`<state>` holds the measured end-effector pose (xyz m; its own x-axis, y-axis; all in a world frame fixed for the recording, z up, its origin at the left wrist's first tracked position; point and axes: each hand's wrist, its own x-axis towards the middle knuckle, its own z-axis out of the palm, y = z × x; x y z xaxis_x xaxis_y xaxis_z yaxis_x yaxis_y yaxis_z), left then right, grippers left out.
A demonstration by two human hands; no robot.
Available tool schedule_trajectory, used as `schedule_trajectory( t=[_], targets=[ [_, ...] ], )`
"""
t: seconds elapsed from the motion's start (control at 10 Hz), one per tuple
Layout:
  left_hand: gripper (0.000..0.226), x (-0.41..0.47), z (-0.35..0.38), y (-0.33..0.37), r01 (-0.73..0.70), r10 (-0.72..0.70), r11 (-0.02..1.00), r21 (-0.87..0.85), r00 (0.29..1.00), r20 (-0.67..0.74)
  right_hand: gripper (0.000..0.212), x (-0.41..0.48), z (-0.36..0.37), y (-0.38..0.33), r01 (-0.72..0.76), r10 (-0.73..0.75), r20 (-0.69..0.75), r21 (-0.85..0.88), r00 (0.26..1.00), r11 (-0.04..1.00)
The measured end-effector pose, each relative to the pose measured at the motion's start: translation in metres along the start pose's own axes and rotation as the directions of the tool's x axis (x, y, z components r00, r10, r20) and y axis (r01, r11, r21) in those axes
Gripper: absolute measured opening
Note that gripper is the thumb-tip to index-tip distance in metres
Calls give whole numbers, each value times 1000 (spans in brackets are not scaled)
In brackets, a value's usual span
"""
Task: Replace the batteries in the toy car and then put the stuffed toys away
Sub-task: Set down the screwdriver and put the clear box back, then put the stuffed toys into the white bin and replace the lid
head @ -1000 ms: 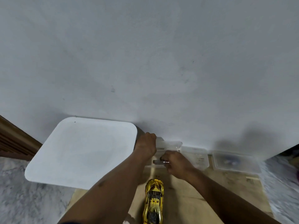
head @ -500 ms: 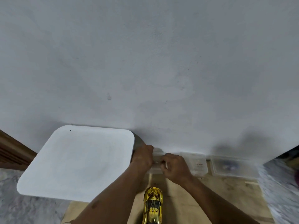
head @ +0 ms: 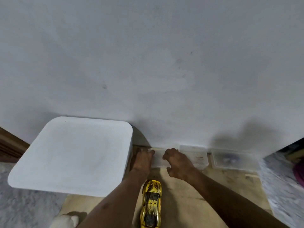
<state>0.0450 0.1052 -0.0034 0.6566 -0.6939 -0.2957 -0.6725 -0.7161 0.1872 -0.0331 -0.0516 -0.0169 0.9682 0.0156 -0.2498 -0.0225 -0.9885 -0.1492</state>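
The gold toy car (head: 151, 204) lies on the wooden board between my forearms, its nose toward the wall. Beyond it, a small clear plastic container (head: 158, 159) stands against the wall. My left hand (head: 143, 159) rests with straight fingers against the container's left side. My right hand (head: 177, 163) has its fingers curled over the container's top right, with the thumb at its front edge. A pale stuffed toy (head: 65, 221) shows partly at the bottom edge, left of my left arm.
A big white bin with its lid (head: 72, 155) on stands close to the left of my hands. Two more clear containers (head: 195, 155) (head: 230, 159) line the wall on the right. Marble floor (head: 24, 208) flanks the board (head: 189, 203).
The container went back down against the wall and both hands have settled on it. The thin metal item seen in my right hand a second ago is out of sight. The view tilted.
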Motion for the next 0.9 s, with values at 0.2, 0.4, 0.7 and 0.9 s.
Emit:
schedule_trajectory(
  t=[0.2,0.4,0.7,0.9],
  targets=[
    [63,-15,-2,12,117,-122,989,94,991,50,48,-6,6,-3,-11,10,-32,-9,999,1000],
    [64,-25,-20,21,199,-192,975,-98,978,77,50,-24,-21,-7,-77,89,-61,174,994,982],
    [48,-84,-118,21,50,-131,881,-470,981,-142,20,-57,-86,-38,-179,301,-200,467,932,866],
    [34,-152,-155,-112,204,-452,817,-539,806,-381,14,-39,-115,-105,-184,350,-82,727,933,661]
  ],
)
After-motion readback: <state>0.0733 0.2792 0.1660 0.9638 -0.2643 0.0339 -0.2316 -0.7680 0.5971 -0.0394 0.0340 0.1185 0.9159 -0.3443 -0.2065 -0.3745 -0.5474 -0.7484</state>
